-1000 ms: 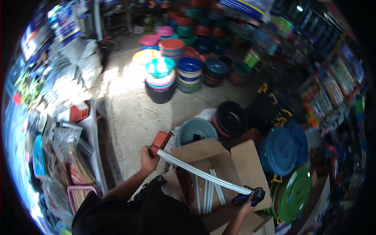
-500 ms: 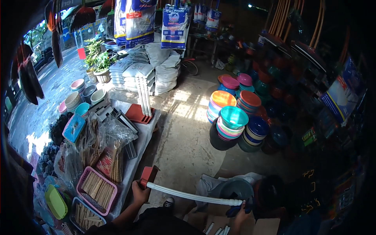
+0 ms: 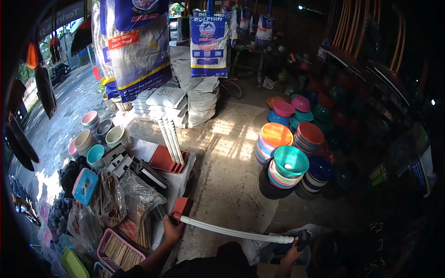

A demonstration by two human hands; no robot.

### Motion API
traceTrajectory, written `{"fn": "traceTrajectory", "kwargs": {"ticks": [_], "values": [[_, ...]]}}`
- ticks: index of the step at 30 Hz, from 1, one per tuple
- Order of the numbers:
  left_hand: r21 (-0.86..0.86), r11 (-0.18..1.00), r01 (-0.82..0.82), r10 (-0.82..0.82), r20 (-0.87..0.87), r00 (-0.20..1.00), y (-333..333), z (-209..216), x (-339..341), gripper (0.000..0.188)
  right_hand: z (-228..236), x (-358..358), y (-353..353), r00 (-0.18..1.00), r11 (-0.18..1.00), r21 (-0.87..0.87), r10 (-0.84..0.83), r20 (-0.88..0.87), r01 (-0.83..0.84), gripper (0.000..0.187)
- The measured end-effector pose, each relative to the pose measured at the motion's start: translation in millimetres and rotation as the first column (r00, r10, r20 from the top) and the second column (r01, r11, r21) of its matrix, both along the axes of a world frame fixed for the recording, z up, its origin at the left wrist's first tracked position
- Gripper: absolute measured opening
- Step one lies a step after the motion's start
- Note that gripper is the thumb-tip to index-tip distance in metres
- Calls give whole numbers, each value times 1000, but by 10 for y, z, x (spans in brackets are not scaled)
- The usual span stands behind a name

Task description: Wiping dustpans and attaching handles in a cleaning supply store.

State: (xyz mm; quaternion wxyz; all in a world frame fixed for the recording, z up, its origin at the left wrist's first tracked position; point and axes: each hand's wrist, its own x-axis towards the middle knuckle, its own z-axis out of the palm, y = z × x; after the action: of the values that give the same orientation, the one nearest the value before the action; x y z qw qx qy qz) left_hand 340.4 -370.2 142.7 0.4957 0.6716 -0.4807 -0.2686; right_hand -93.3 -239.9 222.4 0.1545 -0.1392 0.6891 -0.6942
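Held level across my front are long-handled dustpans, nested together, with red pans and white handles. My left hand is closed round the red pans. At the other end, my right hand grips the handle tips, close to a dark item whose kind I cannot make out. More red dustpans with upright white handles stand on the table to the left, beyond my left hand.
On the left table lie plastic-wrapped goods and a pink basket of wooden sticks. Stacked coloured basins stand on the floor at right. Bagged mops hang overhead, before piled pale sacks. A grey bucket sits by my right hand.
The view has shifted, so the table and basins appear lower. Both hands still hold the dustpans, which sit slightly further right in the picture. The dark item has risen beside the handle tips.
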Motion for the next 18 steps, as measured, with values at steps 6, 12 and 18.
{"fn": "traceTrajectory", "kwargs": {"ticks": [6, 12, 18], "values": [[51, 998, 46, -51, 108, 993, -1114, -304, -398, 50, -96, -410, -1052, 999, 999, -3, -49, -4, 49, 42], [81, 996, 44, -61, 221, 973, -2540, -337, -1194, 48, -1190, -1698, -2370, 988, 999, -25, 18, -153, -22, 42], [41, 999, -33, 29, 89, 996, -3787, -170, -1588, 47, -399, -2057, -4323, 976, 953, -218, 191, -103, -209, 44]]}}
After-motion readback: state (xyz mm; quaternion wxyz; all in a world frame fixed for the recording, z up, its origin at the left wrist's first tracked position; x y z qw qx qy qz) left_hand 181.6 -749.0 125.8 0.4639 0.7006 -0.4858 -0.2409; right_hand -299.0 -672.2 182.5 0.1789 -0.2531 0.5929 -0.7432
